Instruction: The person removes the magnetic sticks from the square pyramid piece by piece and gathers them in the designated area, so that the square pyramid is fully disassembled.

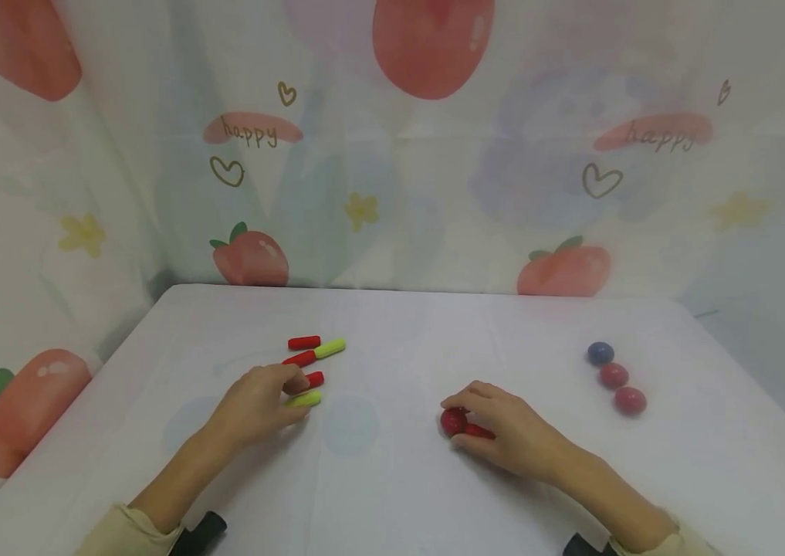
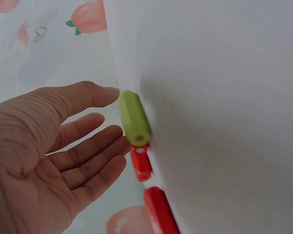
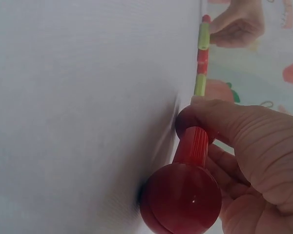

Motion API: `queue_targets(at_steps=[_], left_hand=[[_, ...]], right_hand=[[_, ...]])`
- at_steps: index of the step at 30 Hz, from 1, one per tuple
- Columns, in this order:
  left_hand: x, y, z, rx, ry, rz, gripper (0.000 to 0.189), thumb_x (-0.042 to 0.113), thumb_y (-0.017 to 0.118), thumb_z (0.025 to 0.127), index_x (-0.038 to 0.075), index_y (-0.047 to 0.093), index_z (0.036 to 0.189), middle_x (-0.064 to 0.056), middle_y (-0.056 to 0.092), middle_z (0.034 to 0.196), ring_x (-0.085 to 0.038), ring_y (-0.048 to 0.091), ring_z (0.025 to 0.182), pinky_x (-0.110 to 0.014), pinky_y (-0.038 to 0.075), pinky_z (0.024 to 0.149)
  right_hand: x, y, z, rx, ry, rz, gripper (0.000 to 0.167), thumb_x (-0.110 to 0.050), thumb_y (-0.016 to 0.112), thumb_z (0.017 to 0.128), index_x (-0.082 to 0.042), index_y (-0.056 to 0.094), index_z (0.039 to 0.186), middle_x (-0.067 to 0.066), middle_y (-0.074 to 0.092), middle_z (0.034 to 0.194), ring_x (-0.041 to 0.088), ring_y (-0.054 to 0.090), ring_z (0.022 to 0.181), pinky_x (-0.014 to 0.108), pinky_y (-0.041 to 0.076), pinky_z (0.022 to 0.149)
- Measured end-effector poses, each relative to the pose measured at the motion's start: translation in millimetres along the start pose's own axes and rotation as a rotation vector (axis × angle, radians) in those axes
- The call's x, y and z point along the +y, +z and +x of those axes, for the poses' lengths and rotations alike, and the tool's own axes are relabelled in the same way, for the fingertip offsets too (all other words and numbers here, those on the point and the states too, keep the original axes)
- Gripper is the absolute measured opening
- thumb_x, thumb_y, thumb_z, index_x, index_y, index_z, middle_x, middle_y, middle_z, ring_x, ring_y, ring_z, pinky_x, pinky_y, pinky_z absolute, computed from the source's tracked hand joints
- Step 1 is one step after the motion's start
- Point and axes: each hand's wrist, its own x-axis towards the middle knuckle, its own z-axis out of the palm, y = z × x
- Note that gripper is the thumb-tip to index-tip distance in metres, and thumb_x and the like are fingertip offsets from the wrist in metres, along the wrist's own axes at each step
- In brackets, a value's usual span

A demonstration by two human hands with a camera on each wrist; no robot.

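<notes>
My right hand (image 1: 513, 432) pinches one ball of a red dumbbell-shaped toy piece (image 3: 191, 146). In the right wrist view a short ribbed rod joins its two red balls; the thumb lies over the far ball, and the near one is uncovered. On the left, my left hand (image 1: 256, 405) hovers with loosely bent fingers around a yellow-green rod (image 2: 135, 119). Its thumb tip is at that rod's end; whether they touch I cannot tell. Just behind lies a red rod (image 1: 314, 379), partly covered by the fingers in the head view.
Further back are another red rod (image 1: 304, 343) and a yellow-green rod (image 1: 330, 349) end to end with a red one (image 1: 299, 359). At right, a blue ball (image 1: 600, 354) and two red balls (image 1: 614, 376) form a slanting row on the white table (image 1: 392, 494). A printed curtain (image 1: 420, 177) hangs behind.
</notes>
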Motion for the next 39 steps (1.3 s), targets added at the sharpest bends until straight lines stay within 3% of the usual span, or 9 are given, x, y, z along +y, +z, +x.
queue_targets(at_steps=[7, 11, 16, 19, 24, 30, 33, 36, 39], left_hand=[[39.5, 11.1, -3.2, 0.057, 0.173, -0.072, 0.028, 0.02, 0.087, 0.082, 0.011, 0.073, 0.104, -0.001, 0.074, 0.098, -0.02, 0.07, 0.094, -0.037, 0.059, 0.083], [64.8, 27.3, 2.0, 0.001, 0.282, -0.128, 0.028, 0.024, 0.085, 0.084, 0.01, 0.072, 0.106, -0.002, 0.075, 0.097, -0.019, 0.069, 0.091, -0.033, 0.059, 0.08], [87.6, 47.0, 10.3, -0.079, 0.321, -0.215, 0.034, 0.026, 0.084, 0.085, 0.009, 0.071, 0.112, -0.004, 0.076, 0.1, -0.019, 0.068, 0.093, -0.03, 0.056, 0.081], [97.6, 58.0, 15.8, -0.104, 0.357, -0.277, 0.033, 0.022, 0.083, 0.087, 0.008, 0.07, 0.114, -0.002, 0.076, 0.101, -0.017, 0.07, 0.094, -0.029, 0.057, 0.085], [109.7, 71.9, 21.2, -0.094, 0.428, -0.323, 0.027, 0.015, 0.081, 0.089, 0.009, 0.071, 0.113, 0.001, 0.076, 0.102, -0.011, 0.069, 0.097, -0.029, 0.055, 0.093], [120.5, 77.6, 20.5, -0.091, 0.447, -0.284, 0.032, 0.022, 0.086, 0.084, 0.013, 0.072, 0.111, 0.006, 0.072, 0.095, -0.006, 0.063, 0.093, -0.023, 0.053, 0.088], [124.5, 79.8, 19.9, -0.092, 0.443, -0.261, 0.032, 0.025, 0.088, 0.083, 0.013, 0.073, 0.108, 0.007, 0.07, 0.093, -0.009, 0.064, 0.099, -0.019, 0.053, 0.086], [126.1, 81.7, 20.9, -0.074, 0.458, -0.217, 0.025, 0.022, 0.086, 0.084, 0.011, 0.075, 0.104, 0.005, 0.072, 0.093, -0.015, 0.067, 0.108, -0.021, 0.054, 0.088], [124.3, 81.6, 22.5, -0.057, 0.501, -0.169, 0.018, 0.02, 0.084, 0.085, 0.01, 0.077, 0.099, 0.005, 0.074, 0.086, -0.019, 0.068, 0.113, -0.029, 0.053, 0.098]], right_hand=[[-0.9, 6.7, 4.5, 0.041, -0.011, -0.031, 0.041, -0.011, 0.084, 0.084, -0.009, 0.07, 0.122, -0.004, 0.066, 0.108, 0.011, 0.058, 0.099, 0.029, 0.057, 0.084], [-6.1, 3.9, 6.6, 0.131, 0.002, -0.006, 0.043, -0.007, 0.085, 0.082, -0.012, 0.068, 0.122, -0.007, 0.064, 0.107, 0.01, 0.059, 0.096, 0.03, 0.059, 0.081], [-15.5, -4.8, 7.9, 0.249, -0.012, 0.118, 0.049, -0.004, 0.085, 0.079, -0.017, 0.066, 0.123, -0.01, 0.063, 0.109, 0.006, 0.059, 0.089, 0.029, 0.058, 0.074], [-18.6, -9.1, 5.6, 0.296, -0.035, 0.196, 0.05, 0.002, 0.083, 0.078, -0.017, 0.064, 0.12, -0.009, 0.063, 0.109, 0.006, 0.062, 0.087, 0.027, 0.059, 0.076], [-19.0, -11.4, -1.5, 0.324, -0.015, 0.325, 0.045, 0.008, 0.08, 0.079, -0.009, 0.061, 0.117, -0.005, 0.063, 0.109, 0.01, 0.064, 0.095, 0.025, 0.058, 0.087], [-20.6, -11.3, -9.4, 0.297, 0.131, 0.556, 0.042, 0.002, 0.079, 0.086, -0.001, 0.056, 0.12, 0.006, 0.062, 0.114, 0.014, 0.064, 0.105, 0.023, 0.055, 0.093], [-21.8, -10.8, -11.4, 0.279, 0.209, 0.676, 0.041, -0.003, 0.078, 0.089, -0.001, 0.054, 0.123, 0.014, 0.059, 0.118, 0.018, 0.066, 0.107, 0.024, 0.055, 0.092], [-21.1, -10.2, -13.0, 0.273, 0.262, 0.701, 0.041, -0.008, 0.078, 0.09, -0.003, 0.056, 0.124, 0.016, 0.059, 0.12, 0.021, 0.067, 0.106, 0.025, 0.056, 0.091], [-17.9, -9.9, -15.2, 0.265, 0.28, 0.645, 0.041, -0.011, 0.08, 0.089, -0.006, 0.058, 0.123, 0.013, 0.062, 0.117, 0.022, 0.068, 0.102, 0.025, 0.057, 0.09]])
